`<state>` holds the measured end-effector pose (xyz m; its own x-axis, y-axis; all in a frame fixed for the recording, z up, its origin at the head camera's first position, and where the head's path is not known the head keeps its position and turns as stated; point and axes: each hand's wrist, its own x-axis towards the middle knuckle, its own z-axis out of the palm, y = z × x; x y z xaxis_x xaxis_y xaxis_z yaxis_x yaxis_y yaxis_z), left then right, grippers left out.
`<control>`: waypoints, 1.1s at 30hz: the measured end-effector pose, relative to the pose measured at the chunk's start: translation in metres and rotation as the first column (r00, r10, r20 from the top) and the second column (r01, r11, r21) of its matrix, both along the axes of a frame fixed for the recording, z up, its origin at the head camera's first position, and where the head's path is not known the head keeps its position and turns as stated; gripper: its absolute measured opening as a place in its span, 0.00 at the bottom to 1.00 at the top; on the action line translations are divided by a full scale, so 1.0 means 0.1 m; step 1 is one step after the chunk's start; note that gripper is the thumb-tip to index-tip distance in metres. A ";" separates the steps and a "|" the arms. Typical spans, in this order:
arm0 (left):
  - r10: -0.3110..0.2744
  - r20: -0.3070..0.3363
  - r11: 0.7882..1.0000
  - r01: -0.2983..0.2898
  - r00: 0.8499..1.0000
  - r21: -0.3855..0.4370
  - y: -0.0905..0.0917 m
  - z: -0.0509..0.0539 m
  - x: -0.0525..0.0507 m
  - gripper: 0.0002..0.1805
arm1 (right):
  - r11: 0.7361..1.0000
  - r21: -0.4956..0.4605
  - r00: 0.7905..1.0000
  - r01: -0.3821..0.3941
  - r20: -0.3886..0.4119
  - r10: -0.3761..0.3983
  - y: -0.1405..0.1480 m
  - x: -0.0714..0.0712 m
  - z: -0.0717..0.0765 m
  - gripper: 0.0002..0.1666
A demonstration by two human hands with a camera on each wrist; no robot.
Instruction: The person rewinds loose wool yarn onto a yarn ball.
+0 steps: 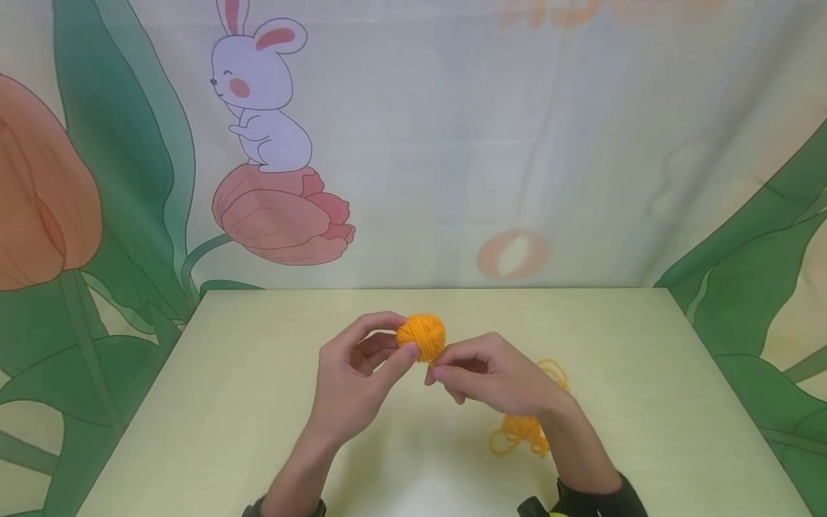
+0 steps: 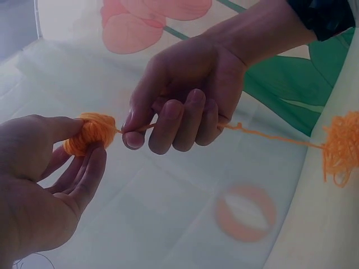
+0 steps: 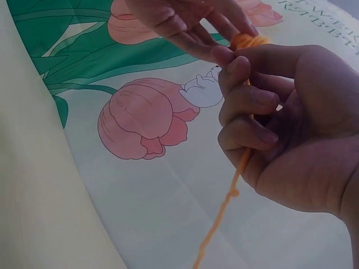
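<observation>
A small ball of orange yarn is held up above the table between the thumb and fingers of my left hand. Close against its lower right side, my right hand pinches the yarn strand between thumb and index finger. In the left wrist view the strand leaves the ball, passes through the curled right fingers and runs on to a loose heap of yarn. That heap lies on the table, partly hidden by the right forearm in the head view.
A pale table stretches under both hands. Behind it hangs a cloth backdrop printed with a rabbit, tulips and green leaves. Dark sleeves show at the wrists.
</observation>
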<state>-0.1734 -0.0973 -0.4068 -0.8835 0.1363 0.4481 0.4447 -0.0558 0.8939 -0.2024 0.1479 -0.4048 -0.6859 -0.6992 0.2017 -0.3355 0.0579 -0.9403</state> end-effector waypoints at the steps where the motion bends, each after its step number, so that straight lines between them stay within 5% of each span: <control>1: -0.016 0.000 1.000 0.016 1.000 0.000 0.00 0.00 0.01 0.19 | 1.000 0.001 1.000 0.007 0.016 -0.007 0.00 -0.01 -0.01 0.13; 9: -0.176 -0.032 0.984 0.174 0.984 -0.039 -0.01 0.01 0.06 0.19 | 0.995 0.053 0.996 0.082 0.012 -0.083 0.06 -0.09 -0.09 0.11; 19: -0.348 -0.081 0.927 0.330 0.934 -0.181 0.00 -0.03 0.06 0.17 | 0.980 0.056 0.981 0.190 0.039 -0.192 0.11 -0.12 -0.06 0.14; 25: -0.365 -0.153 0.901 0.308 0.918 -0.306 0.01 -0.05 0.03 0.16 | 0.980 0.032 0.979 0.198 0.048 -0.200 0.13 -0.10 -0.03 0.16; 33: -0.281 -0.173 0.905 0.200 0.944 -0.375 0.02 -0.05 0.03 0.15 | 0.971 -0.003 0.971 0.238 0.031 -0.238 0.14 -0.02 0.05 0.15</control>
